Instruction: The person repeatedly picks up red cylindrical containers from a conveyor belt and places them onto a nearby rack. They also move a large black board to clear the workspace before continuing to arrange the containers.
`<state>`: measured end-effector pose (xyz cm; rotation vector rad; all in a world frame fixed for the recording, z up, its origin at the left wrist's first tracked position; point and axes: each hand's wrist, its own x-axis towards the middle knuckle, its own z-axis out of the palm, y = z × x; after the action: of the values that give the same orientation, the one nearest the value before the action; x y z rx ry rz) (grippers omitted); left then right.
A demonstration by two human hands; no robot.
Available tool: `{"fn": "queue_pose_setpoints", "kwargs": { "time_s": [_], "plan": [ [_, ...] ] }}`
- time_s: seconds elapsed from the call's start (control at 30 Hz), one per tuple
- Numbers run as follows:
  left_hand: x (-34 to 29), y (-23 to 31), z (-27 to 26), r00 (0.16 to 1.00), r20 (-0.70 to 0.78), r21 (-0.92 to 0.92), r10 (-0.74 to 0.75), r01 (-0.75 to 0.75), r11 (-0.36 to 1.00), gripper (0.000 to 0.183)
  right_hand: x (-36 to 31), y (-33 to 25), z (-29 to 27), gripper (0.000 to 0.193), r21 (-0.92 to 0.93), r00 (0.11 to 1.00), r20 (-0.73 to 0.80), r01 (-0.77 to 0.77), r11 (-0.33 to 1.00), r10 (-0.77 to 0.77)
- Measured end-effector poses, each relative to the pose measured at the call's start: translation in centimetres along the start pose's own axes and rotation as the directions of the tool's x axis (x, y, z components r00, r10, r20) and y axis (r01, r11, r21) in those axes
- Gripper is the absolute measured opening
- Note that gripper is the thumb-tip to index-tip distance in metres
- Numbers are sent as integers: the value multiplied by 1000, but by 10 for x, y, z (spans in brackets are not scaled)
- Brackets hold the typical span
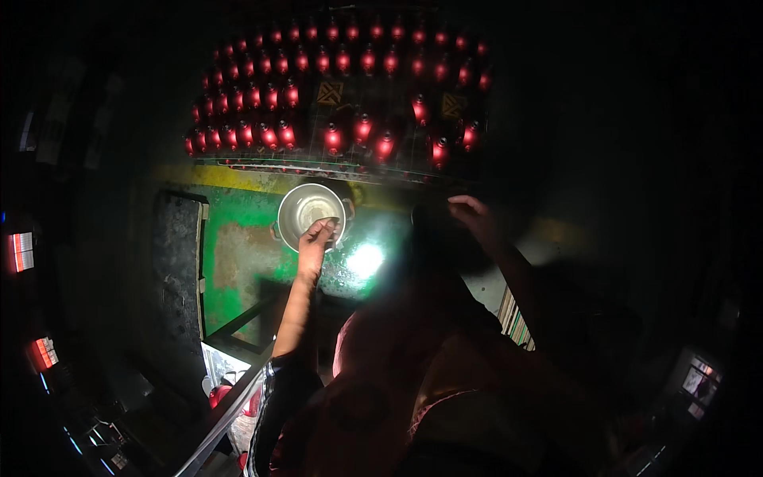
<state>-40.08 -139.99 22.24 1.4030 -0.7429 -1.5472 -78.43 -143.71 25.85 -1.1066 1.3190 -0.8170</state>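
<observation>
L hand [315, 235] over near side of pot [294, 205], fingers bunched, hold unclear; R hand [470, 211] well right, part-curled, can't tell.

No words or numbers can be read here. Two dull yellow squares [330, 93], each with dark crossing lines on it, show among the rows of shiny red things [333, 138]; one square is near the middle, and the fainter one is farther to the right. At the left edge, the bright red and white patches [23, 251] are too small and blurry to tell if they have writing.
</observation>
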Motion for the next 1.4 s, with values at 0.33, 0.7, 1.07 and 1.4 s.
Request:
{"fn": "queue_pose_setpoints", "kwargs": {
  "time_s": [0.33,0.7,1.07,1.4],
  "plan": [
    [220,-6,7,917,-369,107,150,-118,987,18,235,53,-39,45,-400,919,85,386,831,-385],
    [404,1,35,798,80,560,597,-532,635,20,307,84,-29,20,-469,964,121,265,842,-236],
    [410,49,58,802,597,703,-21,-510,495,29,323,7,25,25,-328,906,356,352,877,-231],
    [419,8,42,757,652,625,50,-573,530,28,315,18,56,15,-263,932,281,305,915,-230]
  ]
}}
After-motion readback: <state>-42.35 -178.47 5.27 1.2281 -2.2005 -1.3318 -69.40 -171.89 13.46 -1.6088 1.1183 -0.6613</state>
